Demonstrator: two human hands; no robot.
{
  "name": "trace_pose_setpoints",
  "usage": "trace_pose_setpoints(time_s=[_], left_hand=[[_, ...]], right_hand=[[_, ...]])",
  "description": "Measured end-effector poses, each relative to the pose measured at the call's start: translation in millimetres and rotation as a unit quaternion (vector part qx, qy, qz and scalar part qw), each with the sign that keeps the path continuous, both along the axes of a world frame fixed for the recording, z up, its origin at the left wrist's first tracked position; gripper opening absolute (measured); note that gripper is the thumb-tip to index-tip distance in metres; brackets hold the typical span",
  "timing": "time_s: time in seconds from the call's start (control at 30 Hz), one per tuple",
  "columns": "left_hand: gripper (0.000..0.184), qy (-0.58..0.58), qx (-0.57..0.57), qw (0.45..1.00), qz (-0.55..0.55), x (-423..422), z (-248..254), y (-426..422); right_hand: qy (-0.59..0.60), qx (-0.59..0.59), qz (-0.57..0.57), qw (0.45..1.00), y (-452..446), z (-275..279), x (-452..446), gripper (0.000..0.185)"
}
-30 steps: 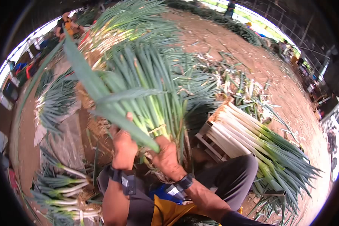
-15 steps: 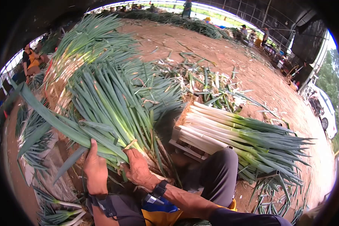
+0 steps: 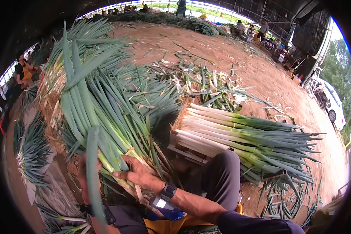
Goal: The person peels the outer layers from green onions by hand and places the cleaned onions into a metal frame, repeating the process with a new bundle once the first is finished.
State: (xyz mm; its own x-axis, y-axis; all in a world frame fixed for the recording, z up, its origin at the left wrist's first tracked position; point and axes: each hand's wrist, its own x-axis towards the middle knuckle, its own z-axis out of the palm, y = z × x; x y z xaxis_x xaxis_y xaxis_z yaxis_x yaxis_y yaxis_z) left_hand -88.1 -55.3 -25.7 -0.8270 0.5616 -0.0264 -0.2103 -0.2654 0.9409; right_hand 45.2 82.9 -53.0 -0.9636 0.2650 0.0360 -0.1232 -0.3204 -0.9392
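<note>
The right hand (image 3: 140, 176) pinches an onion stalk (image 3: 106, 161) by the green pile (image 3: 123, 119); a leaf (image 3: 92, 156) hides whether the left hand (image 3: 83, 180) grips. Soft, steady fingers should stop snapping.

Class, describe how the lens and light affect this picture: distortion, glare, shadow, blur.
Head view: wide lens bows the far edge of the ground into an arc, corners black; daylight bleaches the ground at right; roof in deep shade; left hand dim, hanging leaf soft towards its lower end.
</note>
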Motion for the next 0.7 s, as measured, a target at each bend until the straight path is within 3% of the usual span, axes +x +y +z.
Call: trace_pose_setpoints(time_s=[0.07, 0.1, 0.3, 0.5, 0.6, 0.7], left_hand=[[0.02, 0.059, 0.028, 0.998, 0.024, -15.0, -24.5, 1.3], [0.019, 0.052, 0.019, 0.998, 0.03, -15.5, -31.0, -0.7], [0.02, 0.019, -0.02, 0.995, 0.101, 39.2, 27.4, 21.1], [0.02, 0.095, -0.028, 0.994, 0.053, 25.4, 18.3, 14.4], [0.022, 0.159, -0.082, 0.979, 0.097, 28.3, 23.5, 10.8], [0.027, 0.082, -0.021, 0.982, 0.169, 3.8, -10.7, 7.2]], right_hand=[[-0.02, -0.009, 0.004, 1.0, -2.5, -2.6, 2.9, 0.051], [-0.021, -0.014, -0.006, 1.0, -5.1, -5.5, 3.7, 0.053], [-0.028, -0.043, 0.018, 0.999, -6.7, -1.1, 9.6, 0.058], [-0.025, -0.032, 0.006, 0.999, -10.0, -26.7, 3.6, 0.052], [0.002, -0.023, 0.028, 0.999, -6.3, -7.4, 13.5, 0.047], [0.025, 0.027, 0.015, 0.999, -5.8, 0.3, 25.6, 0.043]])
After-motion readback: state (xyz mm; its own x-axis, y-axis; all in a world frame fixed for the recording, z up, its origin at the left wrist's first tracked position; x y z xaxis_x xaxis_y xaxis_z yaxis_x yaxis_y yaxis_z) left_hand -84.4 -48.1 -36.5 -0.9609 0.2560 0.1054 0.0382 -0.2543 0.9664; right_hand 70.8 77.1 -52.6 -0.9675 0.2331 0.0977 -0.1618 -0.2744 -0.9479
